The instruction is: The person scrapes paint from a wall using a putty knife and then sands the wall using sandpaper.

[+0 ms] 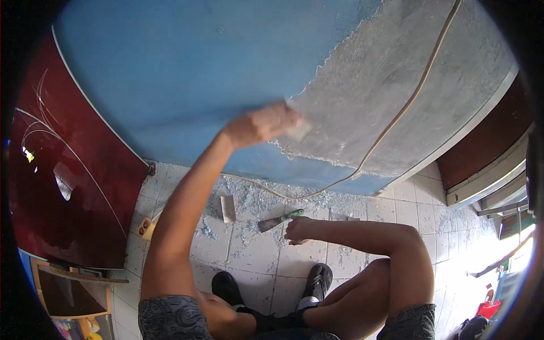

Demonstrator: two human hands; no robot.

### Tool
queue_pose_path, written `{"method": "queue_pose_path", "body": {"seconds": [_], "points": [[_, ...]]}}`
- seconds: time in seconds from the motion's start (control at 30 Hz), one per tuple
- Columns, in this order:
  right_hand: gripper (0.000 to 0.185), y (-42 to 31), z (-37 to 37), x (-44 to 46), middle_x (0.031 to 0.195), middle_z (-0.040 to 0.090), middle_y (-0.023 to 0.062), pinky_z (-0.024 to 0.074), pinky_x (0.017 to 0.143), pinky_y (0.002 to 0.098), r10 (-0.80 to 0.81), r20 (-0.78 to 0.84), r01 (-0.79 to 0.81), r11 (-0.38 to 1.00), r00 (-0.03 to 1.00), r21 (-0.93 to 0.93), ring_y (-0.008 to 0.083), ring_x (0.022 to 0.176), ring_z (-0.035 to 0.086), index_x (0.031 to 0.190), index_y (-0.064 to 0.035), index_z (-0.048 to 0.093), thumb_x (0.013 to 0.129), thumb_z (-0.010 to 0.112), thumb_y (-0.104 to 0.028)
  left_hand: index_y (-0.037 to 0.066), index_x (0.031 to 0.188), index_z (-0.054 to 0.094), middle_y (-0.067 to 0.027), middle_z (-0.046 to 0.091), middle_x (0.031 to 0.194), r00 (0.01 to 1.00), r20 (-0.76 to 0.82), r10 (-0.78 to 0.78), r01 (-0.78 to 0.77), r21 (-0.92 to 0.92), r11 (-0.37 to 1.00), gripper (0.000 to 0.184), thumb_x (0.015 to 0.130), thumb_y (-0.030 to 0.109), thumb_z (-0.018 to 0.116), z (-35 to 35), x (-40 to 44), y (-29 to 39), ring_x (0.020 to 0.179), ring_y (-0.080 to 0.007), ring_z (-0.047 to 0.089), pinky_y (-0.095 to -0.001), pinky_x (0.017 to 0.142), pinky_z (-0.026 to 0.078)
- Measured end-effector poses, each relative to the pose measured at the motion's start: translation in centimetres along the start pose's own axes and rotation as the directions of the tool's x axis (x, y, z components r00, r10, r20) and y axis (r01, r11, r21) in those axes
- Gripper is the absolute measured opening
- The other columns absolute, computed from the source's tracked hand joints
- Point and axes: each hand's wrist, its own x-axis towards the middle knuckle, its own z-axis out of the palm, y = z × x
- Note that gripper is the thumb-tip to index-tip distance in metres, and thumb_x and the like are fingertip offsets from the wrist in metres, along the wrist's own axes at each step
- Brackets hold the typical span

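My left hand (pixel 263 123), smeared by motion, is pressed near the wall with a pale flat piece (pixel 301 130) at its fingertips. It is at the ragged edge between blue paint (pixel 187 73) and bare grey wall (pixel 385 85). Lower down, my right hand (pixel 298 231) hangs with curled fingers over the floor; what it holds, if anything, is hidden. Just beyond that hand lies a scraper (pixel 273 223) with a green and black handle. A bent piece of sandpaper or card (pixel 228 208) rests on the tiles to the left.
Paint flakes (pixel 255 198) litter the tiled floor (pixel 255 252) along the wall. A beige cable (pixel 416 93) crosses the wall and runs along its foot. At left are a glossy red panel (pixel 68 187) and a power socket block (pixel 146 228). My feet are below.
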Motion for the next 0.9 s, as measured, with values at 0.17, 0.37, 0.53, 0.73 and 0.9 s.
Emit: {"method": "queue_pose_path", "body": {"seconds": [0.17, 0.37, 0.53, 0.73, 0.9], "points": [[0.034, 0.3, 0.3, 0.5, 0.092, 0.068, 0.0087, 0.0515, 0.088, 0.0513, -0.014, -0.052, 0.015, 1.0, 0.999, 0.017, 0.0309, 0.097, 0.067, 0.093, -0.0126, 0.065, 0.09, 0.06, -0.046, 0.014, 0.138, 0.056, -0.0044, 0.065, 0.13, 0.995, 0.05, 0.087, -0.081, -0.098, 0.992, 0.055, 0.084, 0.006, 0.068, 0.6, -1.0, -0.1, 0.117, -0.0201, 0.065, -0.0331, 0.1, 0.055], [0.032, 0.2, 0.2, 0.6, 0.09, 0.068, 0.0088, 0.0519, 0.087, 0.049, 0.007, -0.049, -0.006, 1.0, 0.999, 0.02, 0.031, 0.096, 0.067, 0.092, -0.0135, 0.065, 0.087, 0.063, -0.045, 0.017, 0.142, 0.052, 0.0022, 0.054, 0.145, 0.914, -0.337, -0.227, 0.301, 0.185, 0.935, 0.06, 0.086, -0.001, 0.065, -8.0, 6.9, -6.9, 0.135, -0.018, 0.05, -0.0375, 0.108, 0.05], [0.032, 0.2, 0.0, -0.2, 0.093, 0.068, 0.0092, 0.0513, 0.088, 0.0482, 0.01, -0.069, -0.008, 1.0, 0.998, 0.024, 0.0308, 0.098, 0.066, 0.094, -0.0137, 0.065, 0.087, 0.064, -0.045, 0.018, 0.143, 0.051, 0.0048, 0.054, 0.145, 0.984, -0.129, -0.124, 0.144, 0.161, 0.976, 0.061, 0.086, 0.002, 0.066, -3.4, 2.7, -3.2, 0.134, -0.0158, 0.05, -0.0368, 0.108, 0.051], [0.034, 0.4, 1.2, 0.1, 0.094, 0.068, 0.0097, 0.052, 0.087, 0.0466, 0.017, -0.077, -0.014, 0.999, 0.997, 0.038, 0.0306, 0.098, 0.066, 0.092, -0.013, 0.066, 0.085, 0.065, -0.046, 0.013, 0.13, 0.062, -0.0034, 0.063, 0.134, 0.945, 0.283, 0.165, -0.137, -0.117, 0.984, 0.046, 0.085, 0.007, 0.069, 1.9, -5.4, 0.7, 0.122, -0.0202, 0.061, -0.0338, 0.104, 0.054], [0.035, -0.3, -0.7, -0.7, 0.095, 0.068, 0.0104, 0.0519, 0.089, 0.0454, -0.018, -0.123, 0.021, 0.999, 0.992, 0.026, 0.0298, 0.1, 0.066, 0.094, -0.0123, 0.066, 0.087, 0.063, -0.046, 0.013, 0.137, 0.057, -0.001, 0.058, 0.141, 0.999, -0.013, -0.045, 0.047, 0.184, 0.982, 0.055, 0.084, 0.003, 0.067, -6.7, 2.7, -4.4, 0.127, -0.0187, 0.057, -0.0345, 0.109, 0.049]]}}
